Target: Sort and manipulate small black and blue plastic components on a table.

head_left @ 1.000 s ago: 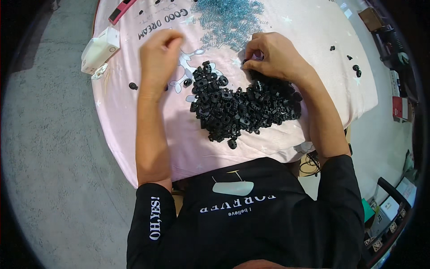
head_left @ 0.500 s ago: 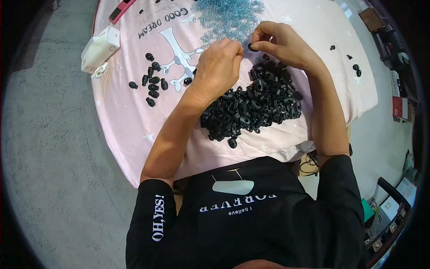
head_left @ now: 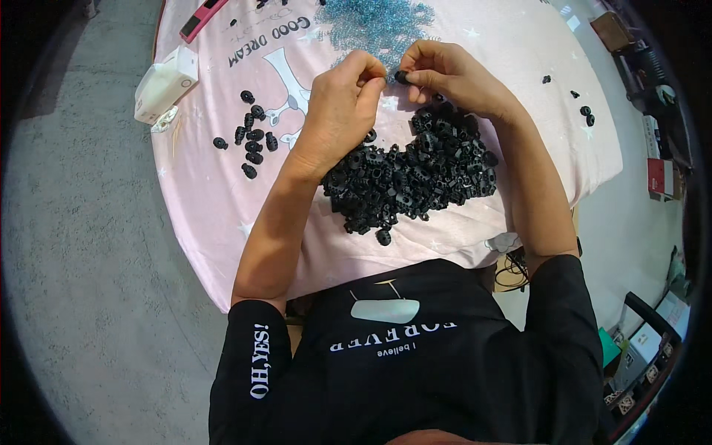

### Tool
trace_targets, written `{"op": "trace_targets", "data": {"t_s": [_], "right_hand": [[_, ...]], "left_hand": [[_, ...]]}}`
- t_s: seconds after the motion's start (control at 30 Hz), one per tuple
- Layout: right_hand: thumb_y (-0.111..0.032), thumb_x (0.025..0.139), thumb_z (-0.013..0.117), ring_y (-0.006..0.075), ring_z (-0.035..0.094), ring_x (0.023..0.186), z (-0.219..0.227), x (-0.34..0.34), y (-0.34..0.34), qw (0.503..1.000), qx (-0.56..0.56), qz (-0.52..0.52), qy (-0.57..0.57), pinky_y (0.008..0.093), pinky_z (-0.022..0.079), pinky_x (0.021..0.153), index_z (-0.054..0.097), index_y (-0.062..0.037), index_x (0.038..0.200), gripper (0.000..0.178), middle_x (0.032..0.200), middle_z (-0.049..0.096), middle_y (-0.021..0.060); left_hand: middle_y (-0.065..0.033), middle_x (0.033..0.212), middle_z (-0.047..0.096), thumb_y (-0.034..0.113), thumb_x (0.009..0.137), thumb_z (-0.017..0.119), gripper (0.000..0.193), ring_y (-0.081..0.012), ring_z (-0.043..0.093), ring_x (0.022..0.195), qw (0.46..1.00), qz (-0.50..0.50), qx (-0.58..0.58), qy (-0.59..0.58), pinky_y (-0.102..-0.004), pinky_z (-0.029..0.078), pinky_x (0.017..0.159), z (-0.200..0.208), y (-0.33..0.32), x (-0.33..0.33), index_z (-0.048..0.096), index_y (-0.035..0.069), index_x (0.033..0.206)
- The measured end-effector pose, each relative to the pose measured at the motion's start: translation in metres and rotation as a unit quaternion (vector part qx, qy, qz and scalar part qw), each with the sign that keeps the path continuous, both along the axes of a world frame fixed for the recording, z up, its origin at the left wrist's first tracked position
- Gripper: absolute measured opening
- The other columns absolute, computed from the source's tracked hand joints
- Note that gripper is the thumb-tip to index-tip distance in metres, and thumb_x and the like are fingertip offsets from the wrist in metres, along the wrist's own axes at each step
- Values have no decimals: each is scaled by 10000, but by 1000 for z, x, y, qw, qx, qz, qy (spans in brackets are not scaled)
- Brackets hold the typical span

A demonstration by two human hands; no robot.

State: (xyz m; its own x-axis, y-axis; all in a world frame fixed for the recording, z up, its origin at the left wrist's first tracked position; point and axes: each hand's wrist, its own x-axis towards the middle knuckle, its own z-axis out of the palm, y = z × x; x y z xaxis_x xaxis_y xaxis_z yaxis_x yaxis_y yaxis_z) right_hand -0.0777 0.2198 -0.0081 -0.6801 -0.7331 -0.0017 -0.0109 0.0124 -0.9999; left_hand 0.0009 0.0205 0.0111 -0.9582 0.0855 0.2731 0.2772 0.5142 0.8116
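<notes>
Your left hand [head_left: 341, 107]: back upward, fingers curled toward the thumb; whether the tips hold anything cannot be told. Your right hand [head_left: 452, 78]: wrist angled inward, thumb and forefinger pinched on one black piece [head_left: 401, 77]. Pink cloth surface [head_left: 211, 230], near edge: heap of black pieces [head_left: 415, 178], rounded, hollow, plastic-looking. Left edge: loose ribbed black ovals [head_left: 254, 135]. Far edge: glinting blue coils [head_left: 378, 30], wiry.
</notes>
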Motion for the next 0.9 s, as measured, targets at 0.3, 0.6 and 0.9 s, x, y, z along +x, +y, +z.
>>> {"op": "trace_targets", "data": {"t_s": [0.3, 0.6, 0.9], "right_hand": [[-13, 970, 547, 109, 654, 770, -7, -2, -2, 999, -28, 34, -4, 239, 552, 724, 577, 27, 1041, 87, 867, 643, 51], [-17, 952, 583, 103, 641, 764, -6, -2, -3, 999, -36, 37, -13, 235, 549, 735, 602, 38, 1053, 117, 885, 648, 57], [-41, 953, 597, 106, 649, 781, -4, -1, -4, 998, -49, 37, -17, 230, 549, 743, 608, 46, 1060, 139, 898, 659, 62]], "left_hand": [[-38, 752, 638, 41, 906, 613, 79, -73, 579, 688, 1000, -6, -6, -8, -238, 481, 647, 0, 1, 2, 624, -15, 961], [-38, 741, 642, 40, 899, 616, 72, -68, 577, 680, 1000, 8, -28, -8, -233, 474, 634, 6, 2, 6, 632, -12, 947], [2, 785, 638, 38, 916, 626, 57, -54, 578, 713, 998, -23, 35, -54, -204, 474, 643, 0, -4, 2, 629, -11, 945]]}}
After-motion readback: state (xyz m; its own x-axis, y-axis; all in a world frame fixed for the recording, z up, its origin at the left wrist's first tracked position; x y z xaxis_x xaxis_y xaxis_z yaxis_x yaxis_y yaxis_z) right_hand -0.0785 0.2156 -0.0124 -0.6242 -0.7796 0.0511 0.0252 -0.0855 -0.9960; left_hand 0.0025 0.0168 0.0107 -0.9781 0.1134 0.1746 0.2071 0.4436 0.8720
